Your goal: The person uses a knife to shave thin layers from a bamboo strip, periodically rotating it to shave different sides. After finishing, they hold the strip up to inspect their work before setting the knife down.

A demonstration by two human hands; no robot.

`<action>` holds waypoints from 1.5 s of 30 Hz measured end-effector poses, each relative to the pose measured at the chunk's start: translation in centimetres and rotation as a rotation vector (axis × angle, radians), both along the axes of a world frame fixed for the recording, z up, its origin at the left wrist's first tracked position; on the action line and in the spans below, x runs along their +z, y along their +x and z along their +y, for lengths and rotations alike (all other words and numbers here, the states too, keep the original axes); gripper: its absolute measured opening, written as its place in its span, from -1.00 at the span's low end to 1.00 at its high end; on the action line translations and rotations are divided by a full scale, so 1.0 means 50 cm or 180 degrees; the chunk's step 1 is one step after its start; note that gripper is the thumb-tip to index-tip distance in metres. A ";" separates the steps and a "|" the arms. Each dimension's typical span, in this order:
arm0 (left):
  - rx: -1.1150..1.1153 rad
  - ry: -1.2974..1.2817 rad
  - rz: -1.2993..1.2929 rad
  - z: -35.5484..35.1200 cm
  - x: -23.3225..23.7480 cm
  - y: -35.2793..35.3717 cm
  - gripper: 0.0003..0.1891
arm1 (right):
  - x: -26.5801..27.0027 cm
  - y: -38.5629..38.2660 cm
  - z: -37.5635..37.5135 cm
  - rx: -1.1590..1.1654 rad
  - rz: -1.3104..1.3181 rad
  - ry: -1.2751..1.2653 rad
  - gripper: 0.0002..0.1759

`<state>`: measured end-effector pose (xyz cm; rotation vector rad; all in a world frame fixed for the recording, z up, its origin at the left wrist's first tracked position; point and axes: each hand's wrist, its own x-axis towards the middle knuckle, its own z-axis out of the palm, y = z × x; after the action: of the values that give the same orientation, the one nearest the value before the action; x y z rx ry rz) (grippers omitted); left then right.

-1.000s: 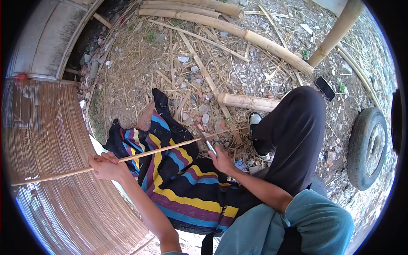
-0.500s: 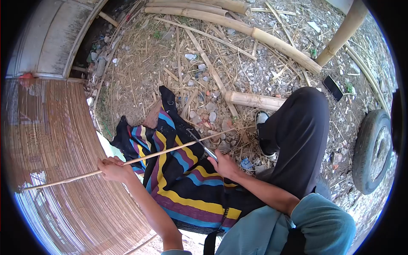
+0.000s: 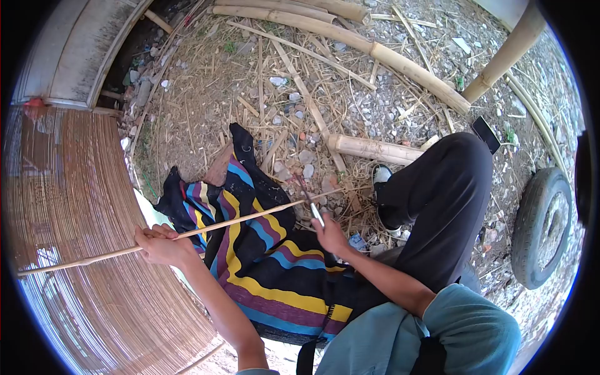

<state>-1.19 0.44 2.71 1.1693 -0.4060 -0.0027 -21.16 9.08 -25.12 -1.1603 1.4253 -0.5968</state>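
Note:
My left hand is closed around a long thin bamboo stick, which slants across my lap from lower left to upper right. In my right hand is a knife with a pale handle, its blade pointing up and away and crossing the stick near the far end. Under the stick, a striped cloth in black, yellow, purple and blue covers my lap and one leg.
A screen of thin bamboo strips stands at left. Ahead lie thick bamboo poles and a shorter bamboo piece among stones and shavings. A phone rests beyond my knee, and a tyre stands at right.
My right hand and the knife have moved slightly up and outward along the stick. My left hand has shifted a little to the left with the stick.

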 end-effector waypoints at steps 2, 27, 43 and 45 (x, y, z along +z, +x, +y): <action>0.0057 0.0017 -0.0005 -0.008 0.000 0.000 -0.65 | 0.100 0.015 -0.014 0.0378 -0.0296 -0.0187 -0.58; 0.0210 0.0153 -0.0190 -0.031 -0.001 0.007 -0.59 | -0.135 -0.063 -0.003 0.0095 0.0805 0.0308 -0.54; 0.0246 0.0278 -0.0158 -0.021 -0.012 0.039 -0.61 | -0.175 -0.100 0.004 -0.0051 0.1091 0.0963 -0.46; 0.0279 0.0309 -0.0181 -0.022 -0.008 0.030 -0.61 | -0.125 -0.058 0.016 -0.0119 0.0631 0.0528 -0.52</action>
<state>0.31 -0.66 2.30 1.2844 -0.4081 0.0880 -24.04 9.89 -31.38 -1.0856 1.6359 -0.3887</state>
